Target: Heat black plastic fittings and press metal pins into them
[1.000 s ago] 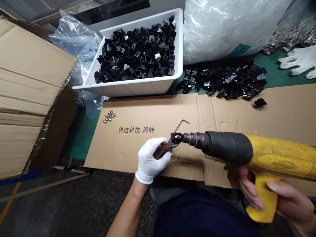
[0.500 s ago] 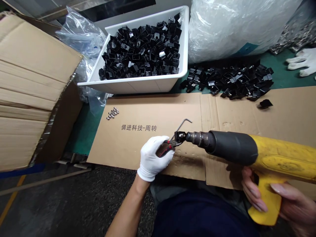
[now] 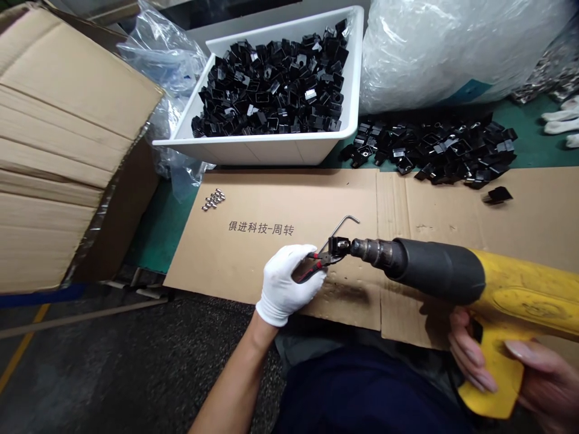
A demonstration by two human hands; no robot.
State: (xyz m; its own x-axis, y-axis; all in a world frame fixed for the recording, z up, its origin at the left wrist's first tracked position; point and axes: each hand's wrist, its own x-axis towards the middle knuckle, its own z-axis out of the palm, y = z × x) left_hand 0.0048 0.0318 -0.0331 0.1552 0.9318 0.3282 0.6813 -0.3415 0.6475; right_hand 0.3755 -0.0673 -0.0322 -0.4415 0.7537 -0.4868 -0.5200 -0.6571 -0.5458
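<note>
My left hand [image 3: 289,283], in a white glove, is closed around pliers [image 3: 319,263] with red and black handles. In the pliers' jaws sits a small black plastic part [image 3: 339,245] with a shiny metal piece in it. My bare right hand [image 3: 497,361] grips the yellow handle of a heat gun [image 3: 443,271]. Its stepped metal nozzle points left, right up against the black part; whether they touch I cannot tell. A bent hex key [image 3: 341,226] lies on the cardboard sheet [image 3: 253,265] just behind the part.
Several small metal pins [image 3: 213,199] lie on the cardboard's left. Behind stands a white bin [image 3: 266,152] full of black parts, beside a loose pile of them [image 3: 452,150]. One black part [image 3: 497,194] lies apart. A carton [image 3: 58,150] stands left, a plastic-wrapped bundle [image 3: 443,54] at the back.
The whole view has shifted slightly, so the scene appears a little further right. Both hands keep their grips, and the nozzle stays at the black part.
</note>
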